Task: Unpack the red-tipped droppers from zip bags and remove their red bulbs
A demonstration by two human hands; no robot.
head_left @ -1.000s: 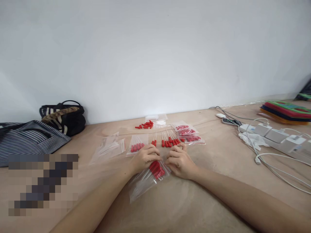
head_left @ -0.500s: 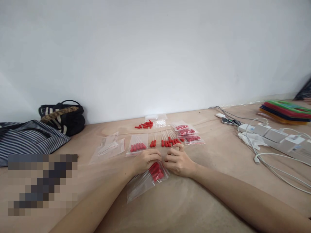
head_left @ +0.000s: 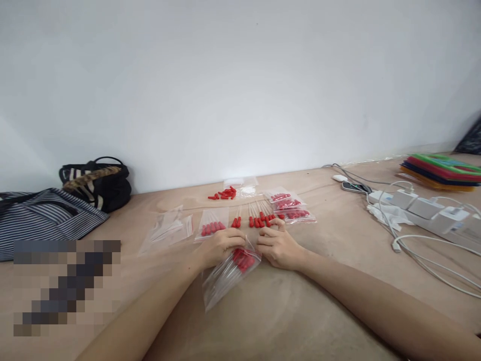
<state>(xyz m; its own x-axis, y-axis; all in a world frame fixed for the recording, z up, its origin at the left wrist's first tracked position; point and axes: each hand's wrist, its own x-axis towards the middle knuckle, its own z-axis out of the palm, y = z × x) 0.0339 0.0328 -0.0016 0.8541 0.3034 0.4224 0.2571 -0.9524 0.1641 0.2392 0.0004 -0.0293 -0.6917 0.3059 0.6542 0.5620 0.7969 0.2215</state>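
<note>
The left hand (head_left: 222,246) grips a clear zip bag (head_left: 220,287) of red-bulbed droppers (head_left: 243,260); the right hand (head_left: 278,247) curls at its right edge, fingertips hidden, hold unclear.

Left hand (head_left: 221,245) and right hand (head_left: 277,246), bare to the forearms.
Just behind the left hand, a narrow wrist (head_left: 198,259) widens into the smooth, slender left forearm (head_left: 150,303), marked by one tiny spot (head_left: 189,268). To the right of the left hand, the other has slim fingers (head_left: 266,240) and rounded knuckles, its bare right forearm (head_left: 368,291) broadening likewise. Fingernails are too small to tell.
</note>
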